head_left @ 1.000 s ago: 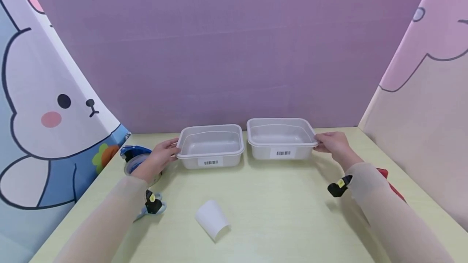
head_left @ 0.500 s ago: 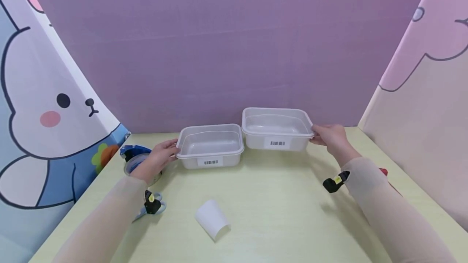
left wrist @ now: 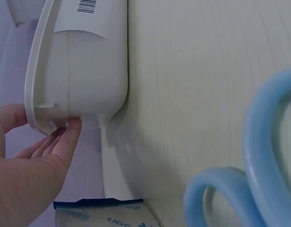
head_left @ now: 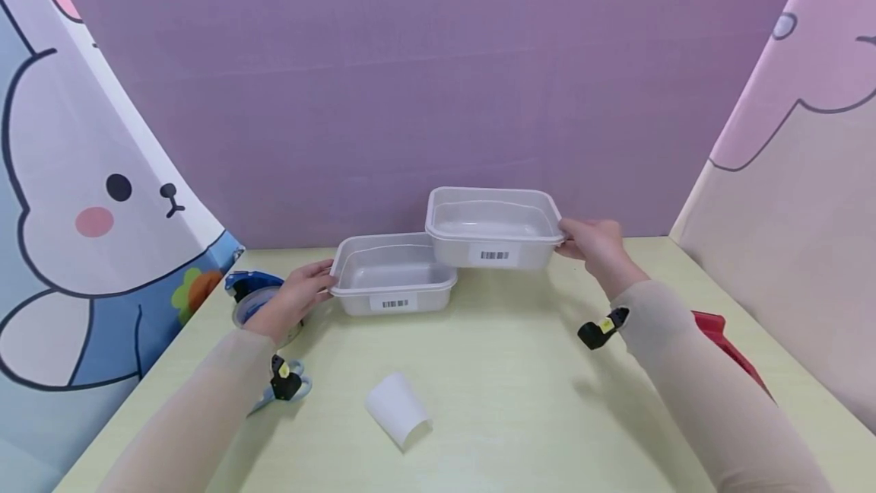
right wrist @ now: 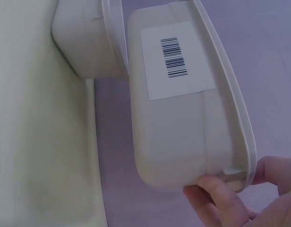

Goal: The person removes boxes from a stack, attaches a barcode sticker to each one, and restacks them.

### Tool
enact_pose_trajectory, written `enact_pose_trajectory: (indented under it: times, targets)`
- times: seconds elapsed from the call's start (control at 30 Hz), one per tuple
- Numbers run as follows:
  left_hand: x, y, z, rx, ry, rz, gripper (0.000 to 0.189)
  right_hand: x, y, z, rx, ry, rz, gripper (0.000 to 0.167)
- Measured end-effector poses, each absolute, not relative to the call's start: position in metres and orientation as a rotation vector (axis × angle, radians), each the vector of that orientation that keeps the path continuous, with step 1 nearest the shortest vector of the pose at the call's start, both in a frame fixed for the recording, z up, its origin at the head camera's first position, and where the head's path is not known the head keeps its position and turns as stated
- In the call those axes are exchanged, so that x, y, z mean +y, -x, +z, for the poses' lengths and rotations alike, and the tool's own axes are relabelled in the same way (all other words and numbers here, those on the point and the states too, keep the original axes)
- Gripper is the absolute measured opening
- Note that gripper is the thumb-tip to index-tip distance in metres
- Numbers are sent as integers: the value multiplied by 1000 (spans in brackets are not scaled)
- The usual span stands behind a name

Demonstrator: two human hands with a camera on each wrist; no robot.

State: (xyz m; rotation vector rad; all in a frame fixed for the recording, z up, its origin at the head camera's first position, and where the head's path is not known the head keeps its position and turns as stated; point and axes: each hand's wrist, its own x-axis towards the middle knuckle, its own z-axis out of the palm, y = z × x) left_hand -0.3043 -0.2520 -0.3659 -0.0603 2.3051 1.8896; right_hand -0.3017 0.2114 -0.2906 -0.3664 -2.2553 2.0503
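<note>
Two white plastic containers with barcode labels are at the back of the table. The left container [head_left: 391, 301] rests on the tabletop, and my left hand [head_left: 296, 300] pinches its left rim. The right container [head_left: 494, 251] is raised off the table, its left end overlapping the other's right rim in the head view. My right hand [head_left: 597, 248] grips it by the right end. In the right wrist view, thumb and fingers hold the rim of the raised container [right wrist: 178, 127]. In the left wrist view, my left hand [left wrist: 39, 161] has its fingers under the container's rim [left wrist: 34, 71].
A curled white paper piece [head_left: 399, 411] lies on the table's front middle. Light-blue scissors [head_left: 298, 382] and a roll of tape [head_left: 255, 306] with a blue item [head_left: 252, 281] are near the left arm. A red object [head_left: 728, 345] lies beyond the right forearm. A purple backdrop [head_left: 438, 97] stands behind.
My right hand has lifted the right container and moved it leftward, so that it now overlaps the left container's right end. The left hand and its container have stayed put.
</note>
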Motion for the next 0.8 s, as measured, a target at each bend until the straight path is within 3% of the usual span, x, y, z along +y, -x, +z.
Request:
enact_pose_trajectory:
  times: [0.8]
  targets:
    - [-257,300,-364,2264,127,1843,57,122,318,-284,-2067,350,2285,43]
